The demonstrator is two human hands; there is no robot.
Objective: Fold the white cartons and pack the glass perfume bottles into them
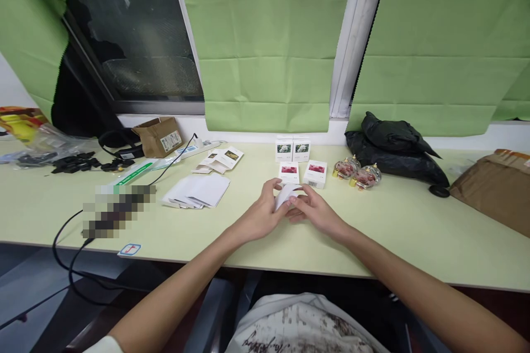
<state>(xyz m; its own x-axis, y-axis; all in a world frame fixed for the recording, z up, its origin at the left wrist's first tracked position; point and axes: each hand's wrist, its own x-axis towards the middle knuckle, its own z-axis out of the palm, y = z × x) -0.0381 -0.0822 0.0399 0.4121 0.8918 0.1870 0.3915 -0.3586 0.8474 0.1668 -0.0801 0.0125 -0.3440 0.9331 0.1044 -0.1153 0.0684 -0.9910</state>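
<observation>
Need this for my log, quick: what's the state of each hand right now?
Left hand: closed, holding a white paper piece.
Right hand: closed, holding the same piece.

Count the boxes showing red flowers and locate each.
2: a left box and a right box, nearer than the white-flower boxes; the held white piece might hide another.

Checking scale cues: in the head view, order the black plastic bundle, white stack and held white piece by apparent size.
1. Black plastic bundle
2. White stack
3. White piece, judged by what shows; the left hand and right hand partly cover it.
</observation>
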